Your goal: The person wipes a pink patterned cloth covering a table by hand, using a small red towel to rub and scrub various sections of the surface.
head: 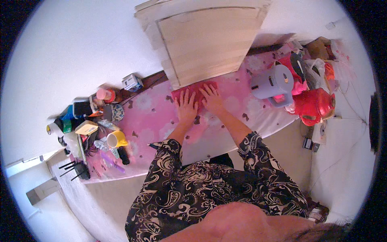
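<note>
Both my hands rest palm down on a flat red piece [198, 93], cloth or paper, at the far side of the table. My left hand [186, 106] presses on its left part with fingers spread. On the right part lies my right hand [212, 99], fingers also apart, slightly farther from me. Neither hand grips anything, and my palms hide some of the red piece. Beneath it spreads a pink floral table cover [151, 110]. Just behind my fingertips stands a large cardboard panel [208, 45], its lower edge close to the red piece.
To the left are a yellow mug [113, 140], a small box [132, 83], a pink-lidded jar [104, 94] and a black router [81, 171] with antennas. A lilac jug [269, 83] and a glossy red vessel [316, 104] crowd the right end.
</note>
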`<move>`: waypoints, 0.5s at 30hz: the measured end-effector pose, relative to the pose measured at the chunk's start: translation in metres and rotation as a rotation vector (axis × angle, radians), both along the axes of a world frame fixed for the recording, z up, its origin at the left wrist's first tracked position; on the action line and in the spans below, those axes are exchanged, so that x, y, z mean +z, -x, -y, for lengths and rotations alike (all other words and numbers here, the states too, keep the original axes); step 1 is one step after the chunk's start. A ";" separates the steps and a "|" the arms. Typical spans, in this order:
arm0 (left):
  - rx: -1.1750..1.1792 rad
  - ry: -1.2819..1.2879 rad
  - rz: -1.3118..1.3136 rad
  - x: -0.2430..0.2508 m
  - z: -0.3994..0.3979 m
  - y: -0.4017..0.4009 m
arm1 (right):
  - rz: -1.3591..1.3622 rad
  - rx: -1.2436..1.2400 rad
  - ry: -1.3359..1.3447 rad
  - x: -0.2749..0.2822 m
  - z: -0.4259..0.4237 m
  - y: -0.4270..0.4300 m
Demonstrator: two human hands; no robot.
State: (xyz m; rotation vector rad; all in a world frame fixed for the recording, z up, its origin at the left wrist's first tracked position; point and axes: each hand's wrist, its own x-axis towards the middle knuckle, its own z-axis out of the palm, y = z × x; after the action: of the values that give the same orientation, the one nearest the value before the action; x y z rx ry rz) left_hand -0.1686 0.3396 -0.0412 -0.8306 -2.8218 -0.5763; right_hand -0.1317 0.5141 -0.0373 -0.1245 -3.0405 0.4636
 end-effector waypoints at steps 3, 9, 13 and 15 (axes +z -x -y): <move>-0.007 -0.013 -0.043 -0.003 -0.003 -0.001 | -0.032 0.038 -0.106 -0.006 -0.006 -0.010; -0.366 0.101 0.043 -0.031 0.033 -0.132 | 0.063 0.176 0.000 -0.015 -0.014 -0.180; -0.495 0.126 0.266 -0.031 0.031 -0.202 | 0.112 0.202 0.048 -0.015 -0.029 -0.264; -0.537 0.103 0.250 -0.025 0.008 -0.191 | 0.198 0.184 0.048 -0.017 -0.044 -0.276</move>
State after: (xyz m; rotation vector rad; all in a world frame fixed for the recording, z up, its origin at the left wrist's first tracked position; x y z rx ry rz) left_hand 0.0229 0.3317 -0.0664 -1.6670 -2.8523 -0.6391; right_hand 0.1443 0.5583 -0.0545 0.1149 -3.2521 0.5696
